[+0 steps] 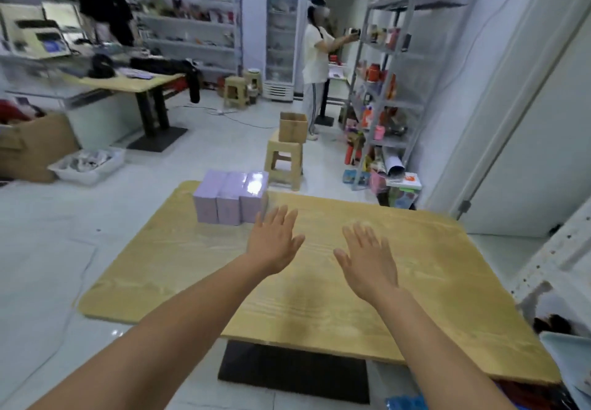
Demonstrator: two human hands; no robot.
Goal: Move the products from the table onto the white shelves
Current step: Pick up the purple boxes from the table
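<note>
Three lilac boxes [231, 197] stand side by side at the far left corner of the light wooden table [431, 269]. My left hand [275, 239] hovers over the table with fingers straight and spread, its fingertips close to the rightmost box. My right hand [367, 259] is stretched out beside it over the table's middle, fingers straight, holding nothing. A white shelf unit [388, 67] with many products stands at the right wall beyond the table. Part of another white shelf upright [556, 249] shows at the right edge.
A beige stool [284, 161] carrying an open cardboard box [292, 126] stands just past the table. One person [315, 61] works at the right shelves, another [107, 9] stands at the back left. A white bin [88, 163] sits on the floor at left.
</note>
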